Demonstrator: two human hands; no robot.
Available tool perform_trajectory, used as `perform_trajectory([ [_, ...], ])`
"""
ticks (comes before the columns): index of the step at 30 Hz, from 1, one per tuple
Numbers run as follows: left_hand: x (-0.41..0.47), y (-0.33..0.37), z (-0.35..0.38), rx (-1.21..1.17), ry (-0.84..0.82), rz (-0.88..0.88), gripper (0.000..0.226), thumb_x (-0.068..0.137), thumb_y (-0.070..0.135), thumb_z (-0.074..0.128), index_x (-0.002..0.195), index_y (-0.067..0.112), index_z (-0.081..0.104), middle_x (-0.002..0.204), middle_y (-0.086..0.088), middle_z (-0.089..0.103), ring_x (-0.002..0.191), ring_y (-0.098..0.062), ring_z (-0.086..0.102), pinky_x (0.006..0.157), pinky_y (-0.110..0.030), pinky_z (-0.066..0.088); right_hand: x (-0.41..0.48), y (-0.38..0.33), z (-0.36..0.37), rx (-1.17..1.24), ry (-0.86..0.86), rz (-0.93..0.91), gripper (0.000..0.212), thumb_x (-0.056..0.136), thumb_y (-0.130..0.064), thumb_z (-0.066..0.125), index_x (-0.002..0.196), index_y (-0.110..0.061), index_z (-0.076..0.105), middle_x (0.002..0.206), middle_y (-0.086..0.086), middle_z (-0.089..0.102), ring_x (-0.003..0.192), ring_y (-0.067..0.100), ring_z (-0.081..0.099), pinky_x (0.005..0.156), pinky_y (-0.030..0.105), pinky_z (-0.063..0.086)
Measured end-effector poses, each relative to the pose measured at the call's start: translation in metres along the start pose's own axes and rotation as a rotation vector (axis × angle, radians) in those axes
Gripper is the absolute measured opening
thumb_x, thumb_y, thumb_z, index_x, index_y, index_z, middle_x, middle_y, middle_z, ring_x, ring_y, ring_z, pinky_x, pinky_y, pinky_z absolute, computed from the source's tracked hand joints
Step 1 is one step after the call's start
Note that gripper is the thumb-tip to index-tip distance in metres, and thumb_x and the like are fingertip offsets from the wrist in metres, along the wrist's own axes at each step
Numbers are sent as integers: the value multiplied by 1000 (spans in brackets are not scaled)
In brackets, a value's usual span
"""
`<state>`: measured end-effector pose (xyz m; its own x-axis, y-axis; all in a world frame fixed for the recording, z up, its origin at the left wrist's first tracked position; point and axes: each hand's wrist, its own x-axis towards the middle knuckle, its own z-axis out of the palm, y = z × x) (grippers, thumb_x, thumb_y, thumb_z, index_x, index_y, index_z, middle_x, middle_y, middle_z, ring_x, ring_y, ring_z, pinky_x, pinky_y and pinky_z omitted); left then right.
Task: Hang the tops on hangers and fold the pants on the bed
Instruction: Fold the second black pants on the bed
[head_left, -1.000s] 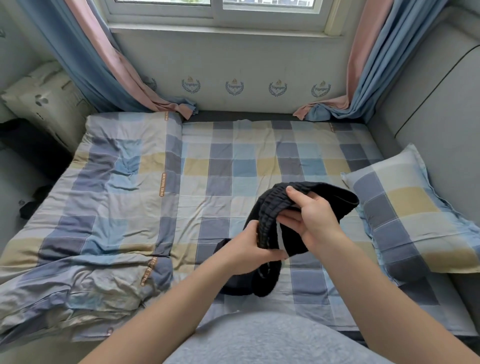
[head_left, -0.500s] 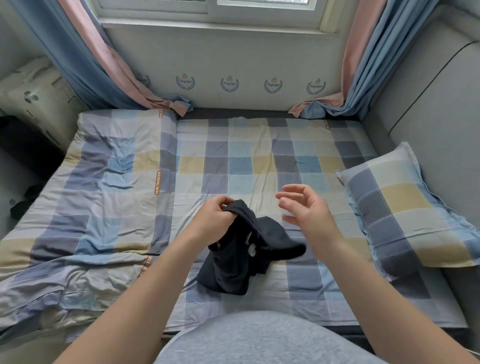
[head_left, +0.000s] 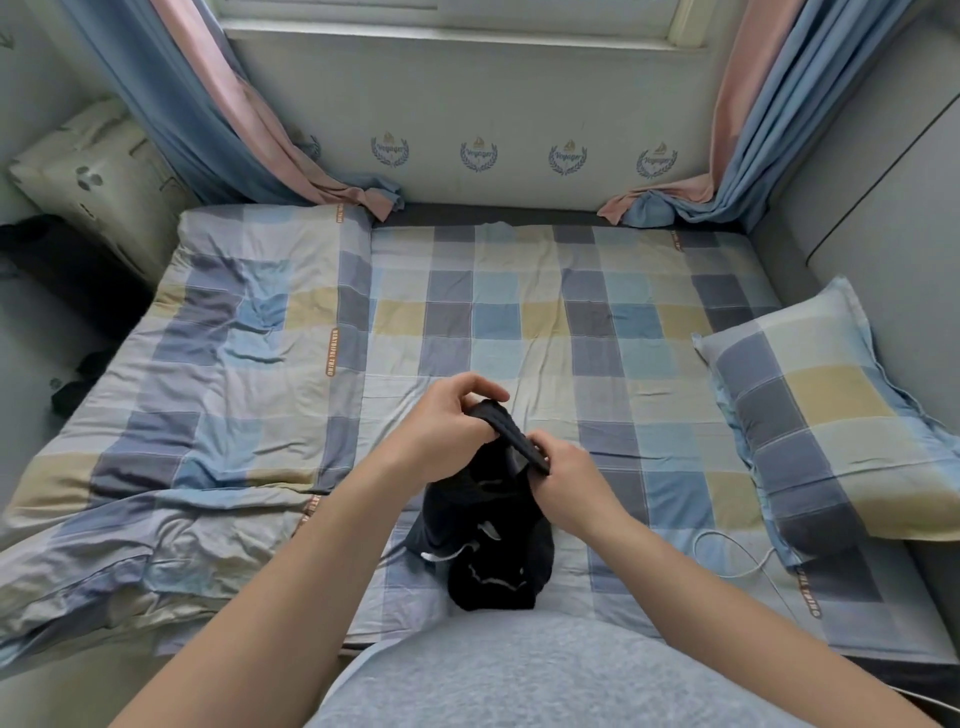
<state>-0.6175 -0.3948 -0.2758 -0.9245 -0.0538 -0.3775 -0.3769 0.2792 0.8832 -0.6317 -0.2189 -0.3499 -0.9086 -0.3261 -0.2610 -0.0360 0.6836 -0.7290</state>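
The black pants (head_left: 488, 540) are pinched at the waistband by the left hand (head_left: 449, 428) and right hand (head_left: 569, 480), bunched and unfolded above the bed (head_left: 519, 312), so folding appears barely begun.

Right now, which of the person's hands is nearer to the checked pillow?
The right hand. It grips the black pants on the pillow's side of the bed. The left hand holds the same waistband farther off, toward the rumpled quilt.
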Motion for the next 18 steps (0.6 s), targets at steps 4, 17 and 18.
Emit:
perform_trajectory([
  [4, 14, -41, -8, 303, 157, 38, 40, 82, -7, 44, 99, 24, 64, 96, 5, 63, 85, -16, 61, 62, -25, 44, 17, 33, -5, -240, 96, 102, 23, 86, -12, 52, 99, -27, 65, 99, 1, 68, 95, 31, 62, 77, 40, 52],
  [17, -1, -205, -31, 370, 425, -547, 24, 82, 2, 51, 88, 22, 63, 99, -8, 69, 94, -32, 64, 79, -35, 52, 8, 120, -15, -259, 240, 470, 31, 84, -4, 50, 103, -24, 63, 112, 2, 57, 102, 28, 53, 80, 35, 44],
  [18, -1, -204, -27, 169, 474, -573, 25, 87, -2, 47, 87, 18, 62, 99, -13, 69, 89, -34, 64, 72, -36, 53, 8, 119, -13, -146, 242, 504, 29, 84, -3, 48, 98, -23, 64, 109, 5, 61, 96, 29, 55, 77, 34, 46],
])
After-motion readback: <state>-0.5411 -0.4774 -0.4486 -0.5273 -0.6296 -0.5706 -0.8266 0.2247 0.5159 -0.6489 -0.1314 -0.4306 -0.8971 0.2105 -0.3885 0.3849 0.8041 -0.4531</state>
